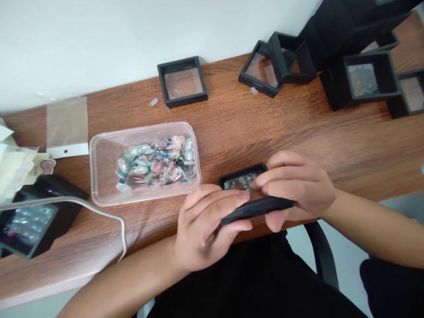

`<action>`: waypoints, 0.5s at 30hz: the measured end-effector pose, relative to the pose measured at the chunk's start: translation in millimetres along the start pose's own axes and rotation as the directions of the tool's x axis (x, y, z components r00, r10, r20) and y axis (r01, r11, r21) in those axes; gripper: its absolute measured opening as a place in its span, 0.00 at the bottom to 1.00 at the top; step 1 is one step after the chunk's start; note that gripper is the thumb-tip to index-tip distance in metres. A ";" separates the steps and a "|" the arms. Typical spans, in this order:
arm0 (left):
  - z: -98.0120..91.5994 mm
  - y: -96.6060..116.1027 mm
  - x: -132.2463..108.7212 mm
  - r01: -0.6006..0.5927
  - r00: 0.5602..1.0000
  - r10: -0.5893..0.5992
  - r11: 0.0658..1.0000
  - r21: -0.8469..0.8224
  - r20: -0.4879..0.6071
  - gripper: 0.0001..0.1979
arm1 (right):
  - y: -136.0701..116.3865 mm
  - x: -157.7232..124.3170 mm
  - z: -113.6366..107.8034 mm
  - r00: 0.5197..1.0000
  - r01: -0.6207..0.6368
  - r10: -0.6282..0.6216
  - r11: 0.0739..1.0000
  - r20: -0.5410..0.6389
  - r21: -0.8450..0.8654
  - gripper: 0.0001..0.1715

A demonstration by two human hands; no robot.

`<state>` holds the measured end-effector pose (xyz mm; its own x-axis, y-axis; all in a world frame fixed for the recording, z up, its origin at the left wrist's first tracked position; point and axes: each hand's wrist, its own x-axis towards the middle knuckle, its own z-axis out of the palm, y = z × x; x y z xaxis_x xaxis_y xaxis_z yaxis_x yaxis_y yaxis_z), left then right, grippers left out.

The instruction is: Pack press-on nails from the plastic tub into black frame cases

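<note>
Between my two hands is a black frame box half [256, 209], tilted on edge above the table's front. My left hand [208, 221] grips its left end, fingers over the top and thumb below. My right hand [298, 185] grips the right end in the same way. Just behind it, partly covered by my fingers, a black display box [227, 180] holds several pale press-on nails [243, 180]. To the left stands a clear plastic tub [102, 168] with a heap of coloured press-on nails [159, 163].
An open black frame box [182, 81] stands by the wall. More black frames [261, 70] and stacked boxes [364, 79] fill the back right. At left are a clear bag [66, 123], a filled black box [29, 221] and a white cable [99, 210].
</note>
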<state>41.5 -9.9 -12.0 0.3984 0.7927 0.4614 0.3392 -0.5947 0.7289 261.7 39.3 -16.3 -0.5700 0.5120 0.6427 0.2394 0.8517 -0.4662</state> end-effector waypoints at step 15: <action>12.3 -3.7 -9.0 0.037 0.999 -0.040 0.997 -0.061 -0.037 0.19 | 7.6 -5.0 -8.4 0.997 -0.079 0.077 0.984 0.019 0.157 0.21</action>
<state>47.2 -16.5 -25.1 0.3530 0.8201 0.4504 0.3009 -0.5553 0.7753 273.0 44.1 -17.9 -0.5644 0.5738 0.5935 0.1569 0.7804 -0.6053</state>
